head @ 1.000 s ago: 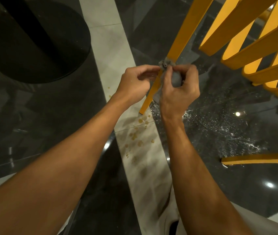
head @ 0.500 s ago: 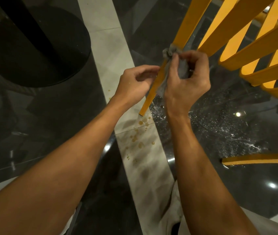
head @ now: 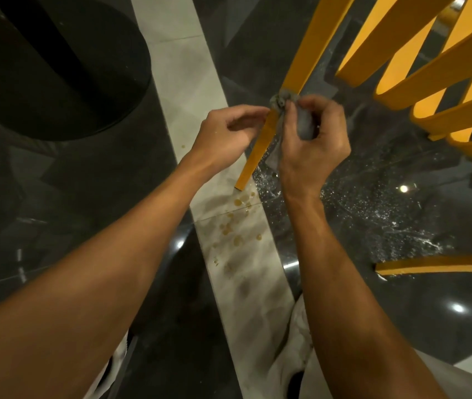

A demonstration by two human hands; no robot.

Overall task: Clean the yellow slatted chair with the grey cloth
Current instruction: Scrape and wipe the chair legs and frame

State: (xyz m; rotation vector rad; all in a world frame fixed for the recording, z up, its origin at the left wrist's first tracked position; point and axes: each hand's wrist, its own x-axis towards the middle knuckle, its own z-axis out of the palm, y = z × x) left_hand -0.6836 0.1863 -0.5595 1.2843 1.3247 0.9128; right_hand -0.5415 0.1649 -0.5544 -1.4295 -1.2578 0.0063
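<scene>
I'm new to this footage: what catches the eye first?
The bright yellow slatted chair fills the upper right, one leg slanting down to centre. There the right hand grips a grey cloth against that leg. Amber drops spot the pale floor strip below it.

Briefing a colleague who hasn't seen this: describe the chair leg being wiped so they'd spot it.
Find the yellow slatted chair at upper right. One long leg slants from it down-left, ending at the pale floor strip. Alone among the yellow bars, it has the grey cloth wrapped round it, held by the right hand.
</scene>
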